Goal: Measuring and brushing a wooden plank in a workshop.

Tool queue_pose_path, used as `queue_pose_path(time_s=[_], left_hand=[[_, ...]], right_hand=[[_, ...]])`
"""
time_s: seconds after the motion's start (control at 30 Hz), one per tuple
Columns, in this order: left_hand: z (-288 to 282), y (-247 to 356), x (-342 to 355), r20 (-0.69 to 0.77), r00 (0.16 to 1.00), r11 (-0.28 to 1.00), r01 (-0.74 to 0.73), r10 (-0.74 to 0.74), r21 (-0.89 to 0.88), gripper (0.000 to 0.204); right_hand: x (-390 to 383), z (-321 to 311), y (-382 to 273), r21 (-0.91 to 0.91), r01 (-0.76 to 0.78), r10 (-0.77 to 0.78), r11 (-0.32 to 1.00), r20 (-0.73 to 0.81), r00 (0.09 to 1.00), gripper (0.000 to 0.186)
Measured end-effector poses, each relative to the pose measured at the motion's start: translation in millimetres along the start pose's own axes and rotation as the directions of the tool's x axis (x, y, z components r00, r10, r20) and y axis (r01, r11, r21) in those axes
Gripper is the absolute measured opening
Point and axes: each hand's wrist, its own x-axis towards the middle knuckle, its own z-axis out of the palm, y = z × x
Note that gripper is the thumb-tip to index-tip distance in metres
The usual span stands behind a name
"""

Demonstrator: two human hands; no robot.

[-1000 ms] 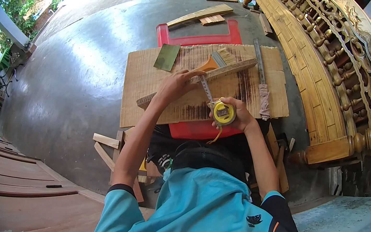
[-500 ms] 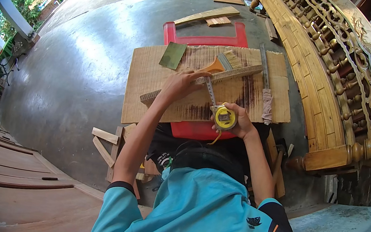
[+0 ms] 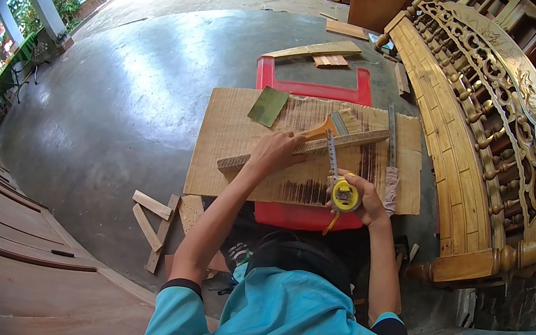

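Observation:
My right hand (image 3: 369, 202) is wrapped round a yellow tape measure (image 3: 345, 195). A short length of its blade (image 3: 333, 155) is pulled out, and the end reaches the wooden strip (image 3: 360, 140). The strip lies slantwise across a rough wooden board (image 3: 222, 125). My left hand (image 3: 276, 153) grips the strip left of the tape blade, its fingers over the far side. Just beyond the strip rests a paintbrush (image 3: 340, 123) with an orange handle, partly hidden by the strip.
A green sheet (image 3: 268, 106) like sandpaper lies on the board's far left. At its right is a long metal blade (image 3: 392, 137) with a cloth-wrapped handle. A red plastic stool (image 3: 265, 72) supports the board. Wood offcuts (image 3: 153, 204) lie on the floor; a carved wooden bench (image 3: 452, 176) stands right.
My left hand has drawn back from the tape's end and now sits further left on the strip. My right hand still holds the tape measure. The whole view has shifted.

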Motion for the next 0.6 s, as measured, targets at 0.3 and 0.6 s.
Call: queue_pose_path(time_s=[0.3, 0.6], left_hand=[[-3.3, 2.0, -0.2, 0.096, 0.995, 0.995, 0.047, -0.039, -0.083, 0.035], [-44.2, 17.4, 3.6, 0.359, 0.924, 0.601, 0.214, 0.131, -0.77, 0.043]], right_hand=[[-26.2, 4.2, -0.7, -0.122, 0.124, -0.131, 0.985, -0.052, 0.99, 0.071], [-61.5, 9.7, -23.7, -0.272, 0.305, -0.32, 0.913, -0.01, 0.947, 0.069]])
